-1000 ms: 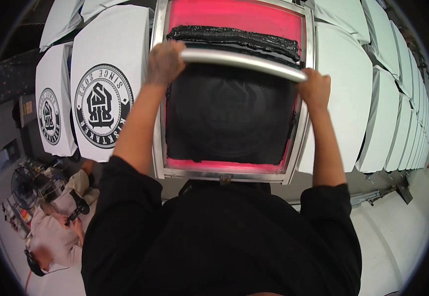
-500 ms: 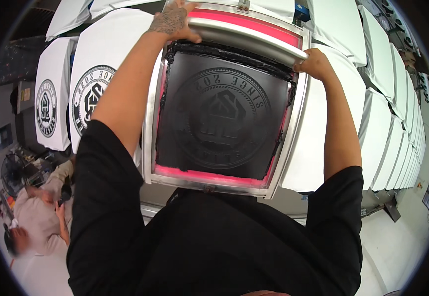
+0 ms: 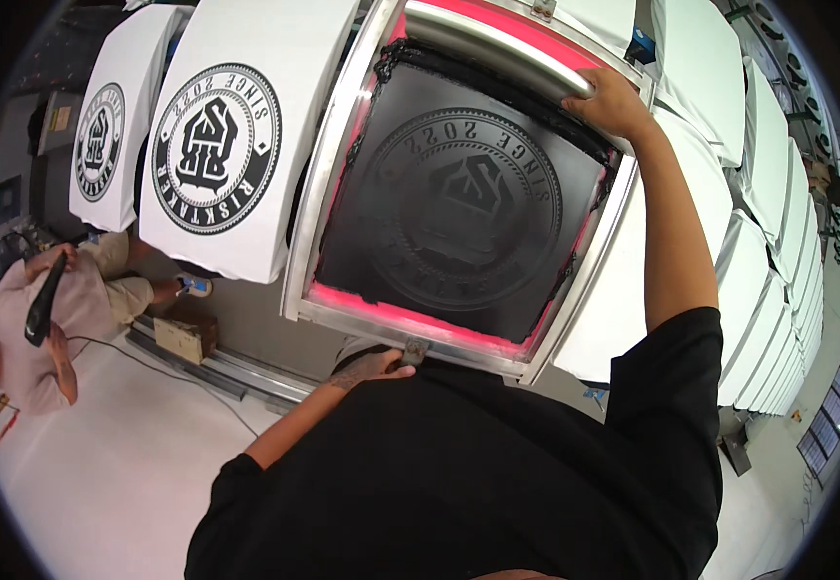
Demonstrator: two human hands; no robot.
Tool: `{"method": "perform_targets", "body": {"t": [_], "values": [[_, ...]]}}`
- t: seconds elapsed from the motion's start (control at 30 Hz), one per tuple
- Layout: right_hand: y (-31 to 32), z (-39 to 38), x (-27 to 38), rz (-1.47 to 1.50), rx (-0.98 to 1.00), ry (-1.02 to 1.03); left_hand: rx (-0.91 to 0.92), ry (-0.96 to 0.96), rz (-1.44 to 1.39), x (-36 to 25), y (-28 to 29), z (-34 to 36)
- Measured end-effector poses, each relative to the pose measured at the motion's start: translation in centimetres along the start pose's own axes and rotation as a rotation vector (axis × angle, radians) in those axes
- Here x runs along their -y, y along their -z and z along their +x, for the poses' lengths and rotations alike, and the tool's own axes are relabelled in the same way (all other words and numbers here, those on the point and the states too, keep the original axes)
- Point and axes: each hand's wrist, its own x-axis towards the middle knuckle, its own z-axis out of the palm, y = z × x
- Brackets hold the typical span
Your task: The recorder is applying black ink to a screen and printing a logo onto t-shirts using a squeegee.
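Note:
A screen printing frame [image 3: 575, 280] of bare metal with pink mesh edges lies before me. Black ink covers its mesh [image 3: 352, 232], with a round emblem showing through. Thick ink is banked along the far side and the edges. Against that far bank leans a squeegee [image 3: 497, 43] with a long pale metal handle. My right hand [image 3: 615, 101] is closed round the squeegee's right end. Down at the frame's near edge, my left hand [image 3: 376, 367] grips beside a small metal tab [image 3: 415, 350]; its fingers are partly hidden.
To the left, white shirts [image 3: 314, 58] on boards carry black round prints. Rows of plain white shirts [image 3: 686, 77] stretch away on the right. At the far left a person [image 3: 28, 329] holds a dark object. A box [image 3: 186, 336] sits near a metal rail [image 3: 275, 382].
My left hand has left the squeegee's left side and come down to the frame's near edge. My right hand stays on the squeegee. The view has shifted, showing more of the left side.

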Motion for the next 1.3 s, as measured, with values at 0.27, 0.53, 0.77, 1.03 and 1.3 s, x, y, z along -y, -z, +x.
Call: {"method": "perform_targets", "body": {"t": [0.27, 0.53, 0.77, 1.03, 1.3], "values": [[-6.1, -13.3, 10.9, 0.163, -0.062, -0.027, -0.191, -0.182, 0.054, 1.4, -2.1, 0.0], [-15.7, -32.0, 27.7, 0.014, -0.117, -0.033, -0.191, -0.101, 0.236, 0.1, -2.6, -0.3], [-12.1, -31.2, 24.9, 0.076, -0.102, -0.196, -0.251, -0.130, 0.520, -2.4, -1.5, -2.2], [-8.1, -29.7, 10.3, 0.691, -0.312, -0.658, -1.448, 0.000, 0.287, 1.1, 11.6, -2.9], [-13.9, -31.8, 0.7, 1.535, -0.207, -0.753, -1.285, 0.279, 0.115, 2.7, 8.8, -2.2]]}}
